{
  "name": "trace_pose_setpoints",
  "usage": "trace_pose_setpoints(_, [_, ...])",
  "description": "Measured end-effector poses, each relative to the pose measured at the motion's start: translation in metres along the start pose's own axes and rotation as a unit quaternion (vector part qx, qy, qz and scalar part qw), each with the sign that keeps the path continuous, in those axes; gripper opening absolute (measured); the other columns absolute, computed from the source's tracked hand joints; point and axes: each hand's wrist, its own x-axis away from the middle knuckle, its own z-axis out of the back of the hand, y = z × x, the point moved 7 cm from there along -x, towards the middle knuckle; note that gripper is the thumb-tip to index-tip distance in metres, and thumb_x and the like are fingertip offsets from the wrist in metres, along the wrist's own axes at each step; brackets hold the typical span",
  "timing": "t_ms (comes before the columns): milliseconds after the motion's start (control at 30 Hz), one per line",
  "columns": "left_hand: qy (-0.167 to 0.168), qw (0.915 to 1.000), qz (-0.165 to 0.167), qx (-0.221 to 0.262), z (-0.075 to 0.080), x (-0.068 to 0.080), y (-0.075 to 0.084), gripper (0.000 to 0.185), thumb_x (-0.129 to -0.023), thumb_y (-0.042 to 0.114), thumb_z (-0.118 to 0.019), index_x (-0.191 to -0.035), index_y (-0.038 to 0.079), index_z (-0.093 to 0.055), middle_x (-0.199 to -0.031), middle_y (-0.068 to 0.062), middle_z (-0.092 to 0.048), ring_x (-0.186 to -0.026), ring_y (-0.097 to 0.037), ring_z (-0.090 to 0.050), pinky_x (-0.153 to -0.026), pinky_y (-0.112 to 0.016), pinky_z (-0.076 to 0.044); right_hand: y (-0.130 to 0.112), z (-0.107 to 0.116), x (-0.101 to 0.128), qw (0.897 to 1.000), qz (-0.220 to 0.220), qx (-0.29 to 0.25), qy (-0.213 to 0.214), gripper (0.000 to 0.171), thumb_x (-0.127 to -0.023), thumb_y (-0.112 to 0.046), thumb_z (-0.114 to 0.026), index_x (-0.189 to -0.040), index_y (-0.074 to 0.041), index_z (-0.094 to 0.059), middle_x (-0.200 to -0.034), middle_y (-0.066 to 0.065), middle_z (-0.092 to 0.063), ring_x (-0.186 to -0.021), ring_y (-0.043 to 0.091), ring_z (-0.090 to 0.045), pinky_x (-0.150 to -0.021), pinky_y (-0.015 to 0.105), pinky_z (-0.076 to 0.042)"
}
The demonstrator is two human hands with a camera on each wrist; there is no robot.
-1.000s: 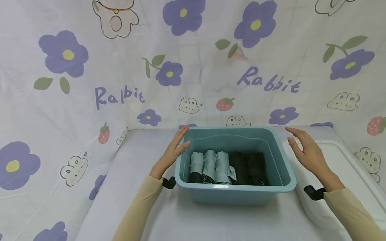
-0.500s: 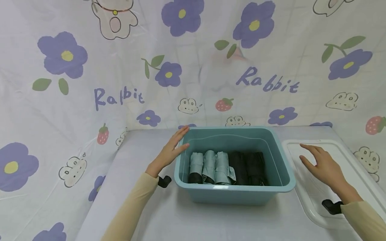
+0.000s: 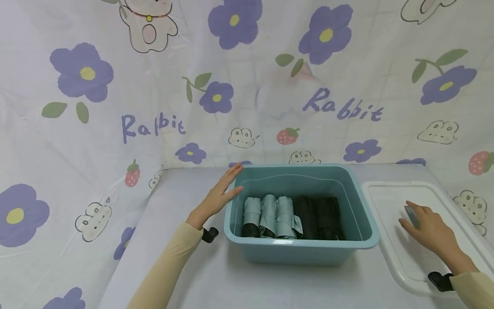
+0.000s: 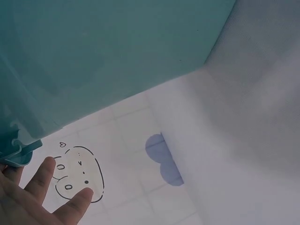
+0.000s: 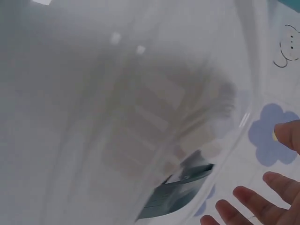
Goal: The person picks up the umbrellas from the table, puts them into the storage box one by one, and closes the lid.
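White lid (image 3: 390,201) lies flat on the table at 3 o'clock of the teal bin (image 3: 362,234), just beside it. Judged light, stiff plastic, smooth and likely slippery; the raised rim at its near or far edge looks the best hold. Right hand (image 3: 430,231) rests on the lid, fingers spread and relaxed, gripping nothing. Left hand (image 3: 216,198) lies open against the bin's 9 o'clock wall. Rolled grey and black cloths (image 3: 270,214) fill the bin. Backdrop sheet (image 3: 154,124) reads "Rabbit" twice; no brand visible.
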Motion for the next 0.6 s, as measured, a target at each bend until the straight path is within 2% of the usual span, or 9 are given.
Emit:
trace_pose_setpoints(133, [0.004,0.9999,-0.006,0.013,0.000,0.001,0.003,0.058,-0.098,0.026,-0.046,-0.149,0.019,-0.019,-0.156,-0.003,-0.012,-0.143,-0.018,-0.009,-0.108,-0.058,-0.017,0.012,-0.007,0.004,1.000,-0.013,0.000,-0.016,0.067,-0.092,-0.036,-0.055,-0.133,0.011,-0.033,-0.117,0.045,-0.036,-0.098,0.062,-0.039,-0.070,0.067,-0.038])
trace_pose_setpoints(367, [0.002,0.9991,-0.006,0.042,0.007,0.007,0.034,0.056,-0.098,0.017,-0.044,-0.148,0.008,-0.021,-0.154,-0.013,-0.013,-0.142,-0.027,-0.011,-0.109,-0.058,-0.015,0.029,-0.010,0.006,0.998,-0.043,0.018,-0.044,0.069,-0.087,-0.035,-0.061,-0.128,0.014,-0.036,-0.113,0.046,-0.037,-0.097,0.062,-0.041,-0.070,0.065,-0.040])
trace_pose_setpoints(500, [0.003,0.9992,-0.008,0.040,0.008,0.007,0.036,0.055,-0.097,0.016,-0.044,-0.147,0.006,-0.022,-0.154,-0.012,-0.014,-0.142,-0.029,-0.011,-0.109,-0.058,-0.014,0.032,-0.011,0.008,0.997,-0.052,0.024,-0.056,0.065,-0.084,-0.029,-0.063,-0.125,0.016,-0.038,-0.111,0.045,-0.040,-0.096,0.060,-0.043,-0.071,0.064,-0.041])
trace_pose_setpoints(600, [0.004,0.9992,-0.014,0.037,0.006,0.006,0.029,0.055,-0.098,0.018,-0.044,-0.148,0.010,-0.021,-0.154,-0.011,-0.014,-0.142,-0.025,-0.010,-0.109,-0.058,-0.014,0.030,-0.011,0.008,0.997,-0.041,0.023,-0.057,0.060,-0.082,-0.022,-0.063,-0.122,0.016,-0.039,-0.109,0.044,-0.043,-0.094,0.059,-0.045,-0.071,0.062,-0.042])
